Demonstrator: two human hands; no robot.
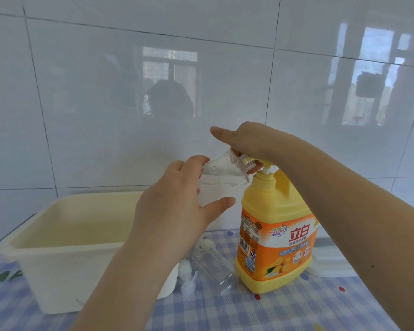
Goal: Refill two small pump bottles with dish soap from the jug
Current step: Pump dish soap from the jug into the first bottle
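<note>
A small clear bottle (215, 185) is held in the air, tilted so that its open neck points right and meets the nozzle of the jug's pump (261, 163). The left hand (177, 211) has a grasping grip on this bottle: fingers curl around its far side and the thumb stretches along its near side. The bottle looks almost empty, though its contents are hard to judge through the clear plastic.

The yellow dish soap jug (276, 237) stands upright on the counter (249, 309), just right of the raised bottle, with an orange label showing lemons and Chinese characters. The right hand (244, 142) rests on top of the pump head, palm down, thumb sticking out to the left. Its fingers are hidden beneath the hand, so whether its grip wraps the pump or merely presses on it cannot be told.

Below the left hand, a second clear bottle (213, 266) lies on its side on the counter, just left of the jug's base. Two white pump tops (187, 275) lie beside it, nearer the left.

A cream plastic tub (58, 254) sits to the left, partly behind the left forearm. A white lidded container (330, 261) sits right of the jug, partly behind the right forearm. The counter wears a blue and white checked cloth with coloured dots. Glossy white wall tiles (105, 103) fill the far side and reflect windows.
</note>
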